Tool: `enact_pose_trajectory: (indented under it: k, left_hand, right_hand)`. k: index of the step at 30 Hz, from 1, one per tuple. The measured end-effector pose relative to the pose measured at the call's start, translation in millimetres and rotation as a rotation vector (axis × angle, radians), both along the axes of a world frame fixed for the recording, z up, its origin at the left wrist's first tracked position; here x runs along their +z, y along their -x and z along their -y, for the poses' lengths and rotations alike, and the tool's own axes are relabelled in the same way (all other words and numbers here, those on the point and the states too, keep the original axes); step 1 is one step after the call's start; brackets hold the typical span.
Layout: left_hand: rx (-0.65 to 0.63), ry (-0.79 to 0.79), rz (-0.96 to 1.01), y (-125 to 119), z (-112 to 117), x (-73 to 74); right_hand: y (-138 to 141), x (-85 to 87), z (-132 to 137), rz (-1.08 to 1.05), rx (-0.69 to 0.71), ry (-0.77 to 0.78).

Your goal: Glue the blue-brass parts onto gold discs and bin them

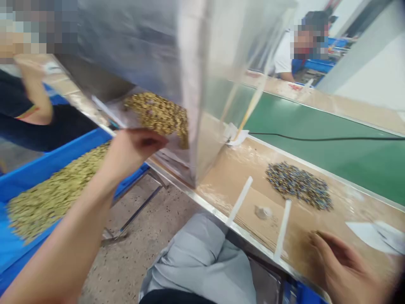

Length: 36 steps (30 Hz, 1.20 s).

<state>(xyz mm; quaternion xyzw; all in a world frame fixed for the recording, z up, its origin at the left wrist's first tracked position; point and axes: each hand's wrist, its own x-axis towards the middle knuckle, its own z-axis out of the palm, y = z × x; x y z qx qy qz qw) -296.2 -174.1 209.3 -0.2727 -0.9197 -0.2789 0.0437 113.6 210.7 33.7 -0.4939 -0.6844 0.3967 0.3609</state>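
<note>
My left hand (136, 147) reaches into the front opening of a box draped in clear plastic. Its thumb and fingers come together beside a heap of small gold-coloured metal pieces (158, 112); blur hides anything pinched there. Low over the bench at the right, my right hand (344, 261) has its thumb and forefinger closed together. What they hold, if anything, cannot be made out. Up the bench from it lies a pile of small dark bluish and brassy pieces (299, 185). Between two white strips, a small clear bag (263, 212) rests on a stack of brown cardboard (256, 202).
A blue tray (63, 154) of flat yellowish pieces (60, 194) stands at the left. Behind the bench runs a green conveyor belt (316, 122), crossed by a black cable (316, 138). White paper (373, 236) lies at the right. People sit at the left and far side.
</note>
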Motion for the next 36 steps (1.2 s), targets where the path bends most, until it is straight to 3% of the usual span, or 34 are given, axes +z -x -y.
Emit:
enact_pose_trajectory:
  k: [1,3,5,8,10,13,20,28,32,36]
  left_hand:
    - [-0.019,-0.077,0.051,-27,-1,-7.9]
    - [-0.011,-0.33,0.453,-80,-11,-34.8]
    - [-0.074,-0.507,0.889,-127,-35,-68.5]
    - [-0.07,-0.746,1.306,-182,-82,-109.4]
    - [-0.06,-0.818,1.446,-202,-106,-122.8]
    - [-0.044,-0.853,1.531,-213,-120,-125.8]
    - [-0.098,-0.853,1.579,-217,-116,-118.0]
    - [-0.182,-0.822,1.77,-218,-116,-126.4]
    - [-0.204,-0.819,1.872,-220,-116,-137.0]
    - [-0.243,-0.779,1.784,-224,-115,-149.4]
  right_hand:
    - [2,12.9,15,-0.015,-0.033,0.052]
    - [10,37.5,48,-0.156,0.004,0.117]
    - [25,54.8,77,-0.297,0.162,0.252]
    - [49,65.3,109,-0.458,0.396,0.478]
    - [57,66.8,123,-0.508,0.474,0.579]
    - [61,66.2,132,-0.516,0.522,0.634]
    - [64,56.2,124,-0.467,0.586,0.67]
    - [54,59.1,114,-0.388,0.648,0.741]
    - [52,56.5,95,-0.404,0.611,0.58]
    - [54,47.6,64,-0.318,0.45,0.204]
